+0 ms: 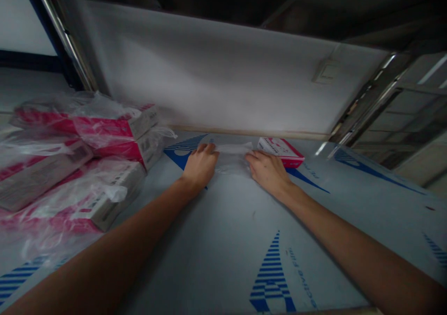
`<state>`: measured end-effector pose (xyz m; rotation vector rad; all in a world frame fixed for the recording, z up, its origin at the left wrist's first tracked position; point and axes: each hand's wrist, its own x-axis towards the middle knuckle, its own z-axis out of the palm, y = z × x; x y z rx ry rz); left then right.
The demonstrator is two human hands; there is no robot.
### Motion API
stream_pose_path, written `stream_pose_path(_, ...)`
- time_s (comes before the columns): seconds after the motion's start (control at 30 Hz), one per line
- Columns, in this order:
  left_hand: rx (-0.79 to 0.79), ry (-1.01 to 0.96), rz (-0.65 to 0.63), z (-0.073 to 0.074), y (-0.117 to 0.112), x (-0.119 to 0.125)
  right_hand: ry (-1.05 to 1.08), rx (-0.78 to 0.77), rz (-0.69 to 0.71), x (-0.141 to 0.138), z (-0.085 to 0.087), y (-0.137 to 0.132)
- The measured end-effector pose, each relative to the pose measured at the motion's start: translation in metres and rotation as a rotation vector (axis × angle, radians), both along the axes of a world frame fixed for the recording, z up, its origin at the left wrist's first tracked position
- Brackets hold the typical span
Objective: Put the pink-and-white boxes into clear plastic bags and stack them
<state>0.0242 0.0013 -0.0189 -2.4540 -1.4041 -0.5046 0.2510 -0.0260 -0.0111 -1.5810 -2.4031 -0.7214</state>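
Between my two hands a translucent plastic bag (233, 159) is stretched over the film-covered table. My left hand (201, 166) grips its left end with curled fingers. The bag's right end is pinched by my right hand (268, 169). Just behind my right hand lies a small pink and white box (282, 151), partly covered by that hand. My fingertips are partly hidden on the far side of the bag.
Several pink and white boxes wrapped in clear plastic bags (115, 124) are stacked at the left. The table (223, 240) has blue-printed protective film. Behind it stands a white wall (216, 72) with a switch (327, 71). A dark shelf (223, 3) overhangs the table.
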Motion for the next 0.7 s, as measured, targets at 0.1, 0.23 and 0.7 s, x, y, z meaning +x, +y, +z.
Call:
stream_pose_path(0.1, -0.007, -0.002, 0.001, 0.001, -0.004, 0.0, 0.014, -0.014, -0.027, -0.002, -0.001, -0.002)
stream_pose_path(0.23, 0.015, -0.026, 0.015, 0.003, -0.008, -0.002, 0.01, -0.044, -0.076, -0.008, 0.001, -0.005)
stream_pose_path(0.7, 0.04, 0.047, 0.189, 0.006, 0.001, -0.002, 0.062, -0.043, -0.06, 0.004, 0.022, 0.001)
